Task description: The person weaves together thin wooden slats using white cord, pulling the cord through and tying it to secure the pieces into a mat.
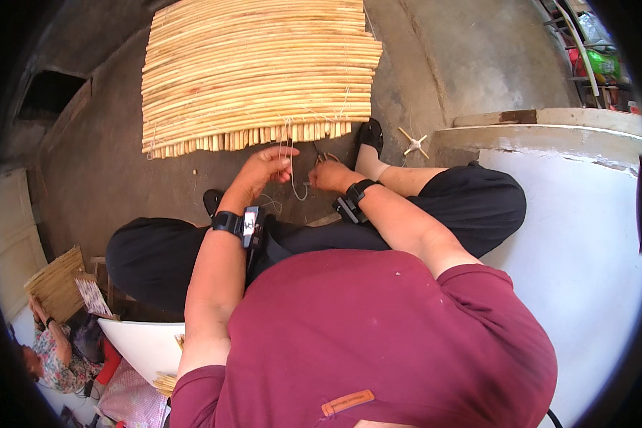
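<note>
While pinched by both hands point(296, 170), string point(292, 153) under mat point(257, 71).

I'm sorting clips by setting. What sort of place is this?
Probably a home craft workshop or yard: a reed mat lies on a bare concrete floor, and more reed bundles lean nearby.

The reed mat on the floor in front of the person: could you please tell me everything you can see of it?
The reed mat is a flat panel of pale yellow, straw-like stalks laid side by side, with cut ends of a crosswise layer showing along its near edge. It lies on the grey concrete floor. Thin pale strings run from its near edge to the left hand, which pinches them; the right hand is close beside, its grip unclear.
</note>
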### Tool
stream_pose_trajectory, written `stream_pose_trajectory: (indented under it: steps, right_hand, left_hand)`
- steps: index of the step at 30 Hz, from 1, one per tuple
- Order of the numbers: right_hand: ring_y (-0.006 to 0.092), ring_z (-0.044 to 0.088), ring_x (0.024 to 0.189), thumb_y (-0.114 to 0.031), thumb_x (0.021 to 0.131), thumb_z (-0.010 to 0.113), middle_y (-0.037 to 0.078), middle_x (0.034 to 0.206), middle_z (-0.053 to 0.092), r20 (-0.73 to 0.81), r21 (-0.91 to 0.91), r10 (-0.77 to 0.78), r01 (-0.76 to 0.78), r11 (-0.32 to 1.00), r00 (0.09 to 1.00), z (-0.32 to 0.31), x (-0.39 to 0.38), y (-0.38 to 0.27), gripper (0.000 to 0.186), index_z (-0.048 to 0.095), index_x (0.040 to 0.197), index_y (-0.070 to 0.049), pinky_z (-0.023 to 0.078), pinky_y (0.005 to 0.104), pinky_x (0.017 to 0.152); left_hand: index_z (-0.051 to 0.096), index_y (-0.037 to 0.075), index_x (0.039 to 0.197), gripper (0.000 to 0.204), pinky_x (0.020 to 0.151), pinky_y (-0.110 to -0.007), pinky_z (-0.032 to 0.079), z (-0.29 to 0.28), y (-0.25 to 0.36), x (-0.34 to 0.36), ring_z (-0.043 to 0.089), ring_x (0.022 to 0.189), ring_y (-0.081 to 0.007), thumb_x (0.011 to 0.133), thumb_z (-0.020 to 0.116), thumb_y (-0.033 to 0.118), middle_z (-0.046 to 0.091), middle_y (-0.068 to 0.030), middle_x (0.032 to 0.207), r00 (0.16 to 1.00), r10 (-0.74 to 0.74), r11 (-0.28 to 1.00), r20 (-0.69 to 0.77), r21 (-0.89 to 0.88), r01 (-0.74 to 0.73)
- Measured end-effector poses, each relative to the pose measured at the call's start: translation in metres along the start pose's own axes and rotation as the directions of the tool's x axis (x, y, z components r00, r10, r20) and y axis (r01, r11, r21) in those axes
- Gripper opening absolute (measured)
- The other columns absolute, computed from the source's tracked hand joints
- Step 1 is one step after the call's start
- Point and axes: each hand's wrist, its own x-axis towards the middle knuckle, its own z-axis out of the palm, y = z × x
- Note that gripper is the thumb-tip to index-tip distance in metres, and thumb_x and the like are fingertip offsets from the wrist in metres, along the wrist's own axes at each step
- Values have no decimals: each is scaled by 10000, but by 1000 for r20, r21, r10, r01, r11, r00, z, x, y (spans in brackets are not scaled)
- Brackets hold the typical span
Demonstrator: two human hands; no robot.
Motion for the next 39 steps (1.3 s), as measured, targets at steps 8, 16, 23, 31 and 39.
stream_pose_trajectory:
  steps: [8,16,23,31,39]
  right_hand:
    - [327,630,973,-138,807,556,184,1090,645,331,-222,135,-61,973,934,-5,-4,5,283,684,1022,-6,499,461,765]
    - [336,623,946,-136,818,530,185,1083,647,442,-93,43,-2,996,896,37,3,21,275,681,993,13,473,471,771]
    - [296,621,1006,-158,817,577,152,1144,634,503,-187,31,74,980,863,20,9,9,303,673,1071,-24,489,448,781]
    - [297,631,981,-137,810,572,165,1109,647,505,-254,100,37,967,857,5,3,2,279,684,1028,-4,493,432,783]
    - [305,644,852,-133,819,532,163,986,671,416,-179,29,50,983,909,29,22,21,238,695,900,22,497,444,702]
  left_hand:
    - [492,14,1226,305,776,-368,530,-51,-31,11,606,939,-251,923,460,5,581,-143,1189,907,-70,845,-415,-508,-167]
    - [583,39,1038,171,633,-334,505,-15,-9,52,607,751,-239,924,573,166,620,-115,906,983,28,900,-184,-423,-105]
    - [624,65,932,300,491,-265,441,-8,-7,60,550,600,-134,817,713,327,629,-68,774,979,189,909,77,-392,-144]
    - [625,99,929,290,489,-260,394,1,6,51,500,567,-136,788,733,328,608,-24,749,965,253,843,74,-505,-183]
    - [608,97,940,277,569,-285,432,-32,-27,71,544,631,-142,843,679,347,614,-16,766,968,218,901,-126,-354,-249]
